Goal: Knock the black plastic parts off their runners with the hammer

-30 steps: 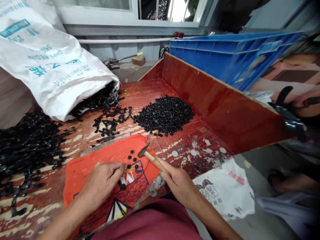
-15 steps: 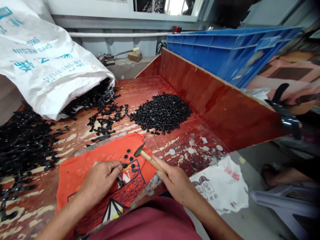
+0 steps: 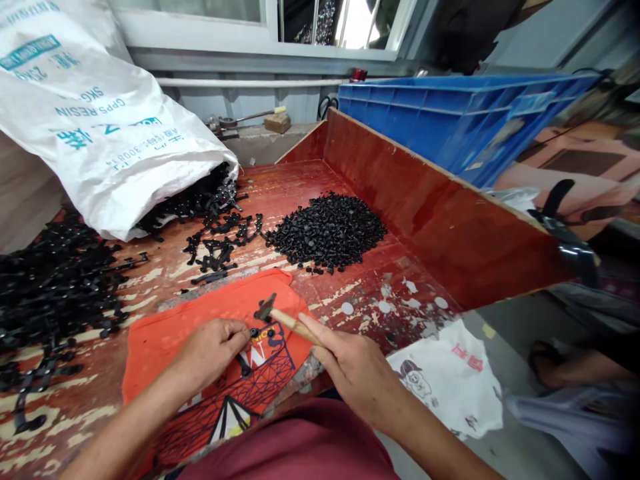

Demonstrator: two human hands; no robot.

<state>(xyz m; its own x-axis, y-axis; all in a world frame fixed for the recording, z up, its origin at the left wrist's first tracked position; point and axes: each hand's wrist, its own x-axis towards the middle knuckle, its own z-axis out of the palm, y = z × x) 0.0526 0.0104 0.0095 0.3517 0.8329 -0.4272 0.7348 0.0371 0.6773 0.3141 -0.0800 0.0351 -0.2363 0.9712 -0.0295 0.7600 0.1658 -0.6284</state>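
Note:
My right hand (image 3: 357, 373) is closed around the wooden handle of a small hammer (image 3: 293, 323). Its dark head is over the orange cloth (image 3: 180, 327), close to a few small round black plastic pieces (image 3: 271, 334). To the left, my left hand (image 3: 213, 350) has its thumb and fingers pinched together on a black plastic part (image 3: 245, 367), whose rounded end sticks out below the fingers. The rest of that part is hidden by the hand. Whether the hammer head touches the pieces, I cannot tell.
A heap of small black pieces (image 3: 327, 230) lies mid-table. A white sack (image 3: 125, 147) spills joined black parts, with another pile (image 3: 55, 287) at left. A red-brown board (image 3: 430, 200) edges the right side; behind it stands a blue crate (image 3: 425, 120). A white bag (image 3: 455, 383) lies at lower right.
The hammer head has shifted left over the small round pieces, hiding some of them. My left hand stays pinched at nearly the same spot. The whole view has tilted slightly upward.

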